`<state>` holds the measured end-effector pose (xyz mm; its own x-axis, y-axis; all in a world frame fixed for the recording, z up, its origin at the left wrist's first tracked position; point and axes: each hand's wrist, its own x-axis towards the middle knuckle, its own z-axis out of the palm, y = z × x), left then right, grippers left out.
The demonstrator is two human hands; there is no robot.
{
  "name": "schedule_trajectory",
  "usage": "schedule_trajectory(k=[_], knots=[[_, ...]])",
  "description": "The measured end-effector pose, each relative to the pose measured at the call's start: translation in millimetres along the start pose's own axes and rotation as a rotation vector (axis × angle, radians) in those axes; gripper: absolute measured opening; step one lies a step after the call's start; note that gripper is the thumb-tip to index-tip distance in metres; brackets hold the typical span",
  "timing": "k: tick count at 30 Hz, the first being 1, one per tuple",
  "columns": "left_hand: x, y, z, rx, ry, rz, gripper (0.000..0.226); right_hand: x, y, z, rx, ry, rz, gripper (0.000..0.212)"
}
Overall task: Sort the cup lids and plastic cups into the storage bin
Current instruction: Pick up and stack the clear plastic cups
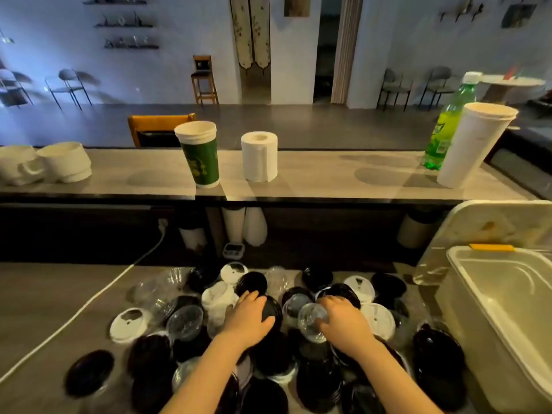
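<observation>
1. Currently reaching both hands into a heap of cup lids [376, 319] and clear plastic cups [185, 321] spread over the lower surface [44, 309].
2. Pressing left hand [249, 319] palm-down on a black lid [270, 309], fingers spread and curling round its edge, thumb touching its near rim; not clearly gripping tight.
3. Closing right hand [343, 321] partly around a clear cup [310, 322] lying on its side, mouth facing the camera, fingers wrapping its far side.
4. Lying mixed: black lids, white lids with sip holes, clear domed lids, many overlapping; exact count not telling.
5. Sitting at right edge of the surface: storage bin [493, 309], pale, open, nothing visible inside, its lid [501, 225] leaning up behind it.
6. Trailing across left part of the surface: white cable [83, 306].
7. Standing on the raised counter behind: green paper cup stack [201, 155], paper towel roll [259, 156], green bottle [445, 127], tall white cup stack [472, 147], white bowls [44, 164] at far left.
</observation>
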<state>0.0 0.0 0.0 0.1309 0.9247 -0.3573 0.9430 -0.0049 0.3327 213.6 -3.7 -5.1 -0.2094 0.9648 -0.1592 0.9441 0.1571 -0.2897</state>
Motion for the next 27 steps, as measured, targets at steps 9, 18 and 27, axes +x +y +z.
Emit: schedule_trajectory(k=[9,18,27], knots=[[45,-14,11,0.080,-0.090,0.034,0.076,39,-2,20,0.008,-0.230,0.047,0.082],[63,-20,29,0.137,-0.149,0.047,0.087,52,5,41,0.024,-0.274,0.029,0.089],[69,-12,31,0.205,-0.094,0.040,0.079,52,10,31,0.063,-0.181,0.052,0.075]])
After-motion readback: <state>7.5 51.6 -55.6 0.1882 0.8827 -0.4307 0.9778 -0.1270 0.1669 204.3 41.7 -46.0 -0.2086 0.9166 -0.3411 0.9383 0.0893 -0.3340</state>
